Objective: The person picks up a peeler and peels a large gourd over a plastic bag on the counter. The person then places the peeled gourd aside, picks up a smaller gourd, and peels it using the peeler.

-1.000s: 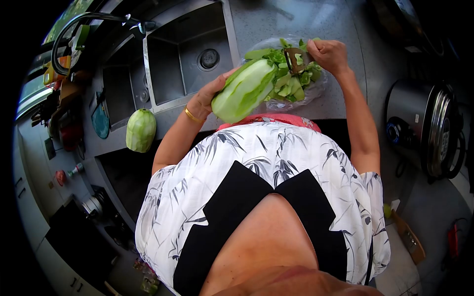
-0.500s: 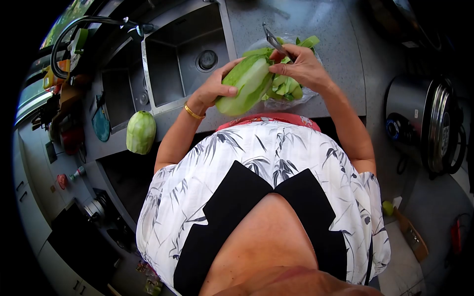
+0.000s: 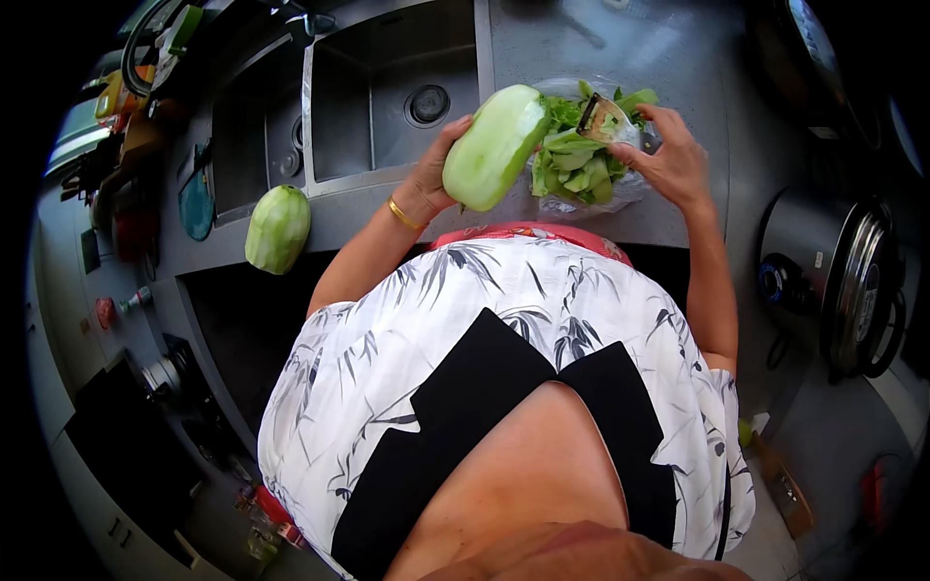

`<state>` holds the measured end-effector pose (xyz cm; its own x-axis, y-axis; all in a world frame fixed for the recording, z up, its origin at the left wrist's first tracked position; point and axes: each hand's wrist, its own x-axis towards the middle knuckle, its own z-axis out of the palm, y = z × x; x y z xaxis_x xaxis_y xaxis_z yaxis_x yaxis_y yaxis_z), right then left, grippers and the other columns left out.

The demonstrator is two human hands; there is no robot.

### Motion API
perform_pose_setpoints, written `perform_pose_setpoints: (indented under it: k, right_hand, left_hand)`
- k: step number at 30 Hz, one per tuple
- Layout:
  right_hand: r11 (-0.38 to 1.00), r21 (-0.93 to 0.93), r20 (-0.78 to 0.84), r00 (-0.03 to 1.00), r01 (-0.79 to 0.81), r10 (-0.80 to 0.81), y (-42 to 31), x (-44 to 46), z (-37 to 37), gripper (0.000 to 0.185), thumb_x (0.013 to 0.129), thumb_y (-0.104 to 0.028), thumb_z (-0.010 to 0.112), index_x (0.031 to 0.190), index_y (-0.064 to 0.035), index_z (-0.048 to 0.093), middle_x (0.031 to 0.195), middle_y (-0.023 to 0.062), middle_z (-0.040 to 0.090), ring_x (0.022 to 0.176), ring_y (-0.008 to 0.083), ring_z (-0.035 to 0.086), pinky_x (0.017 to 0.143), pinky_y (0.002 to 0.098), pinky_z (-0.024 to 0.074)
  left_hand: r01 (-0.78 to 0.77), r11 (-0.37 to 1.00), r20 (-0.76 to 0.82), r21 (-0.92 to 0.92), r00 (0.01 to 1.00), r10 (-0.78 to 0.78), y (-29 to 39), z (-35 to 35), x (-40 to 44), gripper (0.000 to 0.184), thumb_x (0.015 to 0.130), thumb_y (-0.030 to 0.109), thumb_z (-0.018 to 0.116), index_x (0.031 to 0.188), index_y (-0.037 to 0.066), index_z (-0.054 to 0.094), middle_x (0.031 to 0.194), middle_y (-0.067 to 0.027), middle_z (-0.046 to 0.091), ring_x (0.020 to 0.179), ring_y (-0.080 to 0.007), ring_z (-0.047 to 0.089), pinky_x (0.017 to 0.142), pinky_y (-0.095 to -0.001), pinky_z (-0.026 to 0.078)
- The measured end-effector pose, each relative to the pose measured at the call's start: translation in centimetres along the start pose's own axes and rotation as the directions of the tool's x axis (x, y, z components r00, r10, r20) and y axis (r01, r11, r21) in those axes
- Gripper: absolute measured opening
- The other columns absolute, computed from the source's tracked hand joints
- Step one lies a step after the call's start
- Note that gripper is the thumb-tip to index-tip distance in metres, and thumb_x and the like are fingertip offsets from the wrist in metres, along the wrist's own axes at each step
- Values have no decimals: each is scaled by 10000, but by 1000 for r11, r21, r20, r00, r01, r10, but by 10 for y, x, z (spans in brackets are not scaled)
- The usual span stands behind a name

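Observation:
My left hand (image 3: pixel 441 167), a yellow bangle on its wrist, grips a pale green gourd (image 3: pixel 494 150) from its left side. The gourd's skin looks pared off, smooth and light on the side facing me. A vegetable peeler (image 3: pixel 603 120) sits between the fingers and thumb of my right hand (image 3: pixel 668 155), its wide head above the greens. Beneath it, a heap of green peelings (image 3: pixel 573 169) lies on a clear plastic bag (image 3: pixel 610 197) on the counter. Another pared gourd (image 3: pixel 278 230) rests at the counter's front edge, left of my left arm.
A steel double sink (image 3: pixel 339 107) is set into the grey counter (image 3: pixel 668 48) behind and left of my hands. On the right stands a dark electric cooker (image 3: pixel 809 261). A teal object (image 3: pixel 197 203) lies by the smaller basin.
My right hand with the peeler has moved right, off the gourd and over the peelings. The gourd has turned in my left hand and shows a smoother, paler side. The view has shifted slightly.

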<state>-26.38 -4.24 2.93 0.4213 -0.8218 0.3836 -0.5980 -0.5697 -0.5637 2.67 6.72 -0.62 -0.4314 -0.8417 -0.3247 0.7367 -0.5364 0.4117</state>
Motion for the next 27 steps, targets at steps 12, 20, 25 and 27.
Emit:
perform_pose_setpoints:
  k: [12, 20, 25, 27]
  right_hand:
    - [863, -120, 13, 869, 492, -494, -75, 11, 1, 412, 815, -212, 655, 480, -126, 433, 429, 15, 438, 365, 176, 424, 431, 310, 290]
    - [734, -288, -71, 751, 615, -656, -91, 19, 18, 364, 762, -161, 651, 478, -139, 425, 419, 1, 444, 367, 153, 445, 447, 310, 295]
    - [727, -245, -45, 741, 642, -670, -80, 31, 17, 373, 767, -152, 635, 473, -137, 406, 413, 3, 441, 358, 155, 435, 445, 309, 300]
    - [732, -218, -32, 745, 645, -666, -76, 38, 11, 380, 771, -153, 633, 471, -136, 400, 408, 1, 434, 354, 154, 426, 443, 311, 303]
  left_hand:
    - [-68, 997, -232, -40, 971, 57, 1, 42, 3, 545, 828, 400, 562, 1225, 33, 497, 1073, -174, 604, 939, -345, 629, 845, -566, 499]
    - [-194, 980, -521, -37, 841, 146, -10, 64, 10, 475, 796, 402, 567, 1151, 87, 561, 1092, -102, 604, 989, -263, 587, 882, -449, 465]
    - [-147, 989, -461, -4, 878, 129, -11, 63, 10, 495, 808, 394, 544, 1181, 69, 537, 1113, -111, 597, 1006, -266, 585, 870, -444, 485]
    - [-119, 993, -417, 26, 901, 119, -10, 63, 10, 515, 808, 391, 541, 1201, 59, 521, 1124, -119, 594, 1010, -271, 589, 857, -447, 498]
